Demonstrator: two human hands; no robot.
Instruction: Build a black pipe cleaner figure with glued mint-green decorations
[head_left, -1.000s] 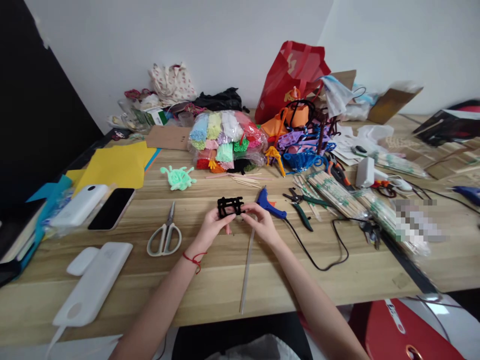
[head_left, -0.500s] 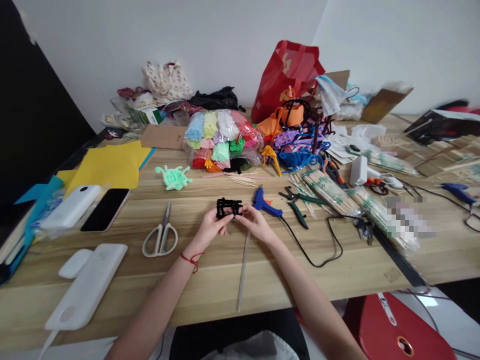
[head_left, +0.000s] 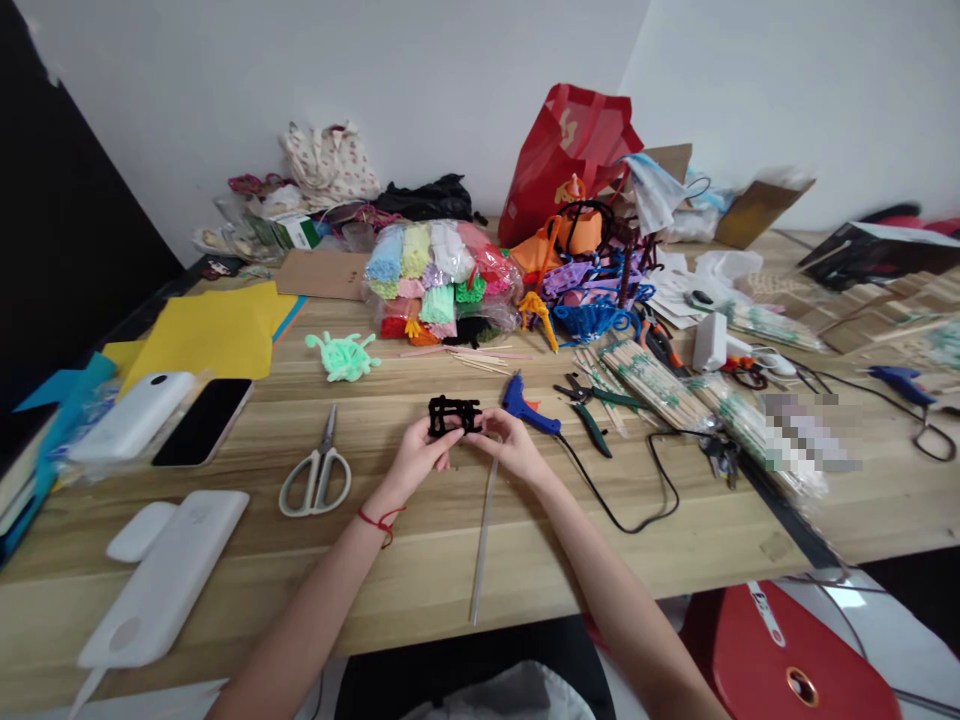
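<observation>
A small black fuzzy frame [head_left: 453, 412], seemingly bent from pipe cleaners, is held up over the table in front of me. My left hand [head_left: 420, 450] pinches its left and lower side between thumb and fingers. At the right end, the thumb and forefinger of my right hand [head_left: 511, 446] close on the same frame. A clear glue stick [head_left: 484, 545] lies on the table below my right hand. Just beyond that hand rests a blue hot glue gun [head_left: 529, 405]. White-handled scissors [head_left: 318, 470] lie left of my left hand.
Green-handled pliers [head_left: 592, 415] and bundled sticks [head_left: 660, 385] lie to the right, near a black cord [head_left: 611, 510]. Bagged pipe cleaners [head_left: 442, 280] and a green fuzzy shape [head_left: 343, 356] sit further back. A phone [head_left: 204, 422] and white power bank [head_left: 169, 580] are at left.
The whole view has shifted slightly, so things appear a little further left. My hands keep hold of the black frame in nearly the same pose.
</observation>
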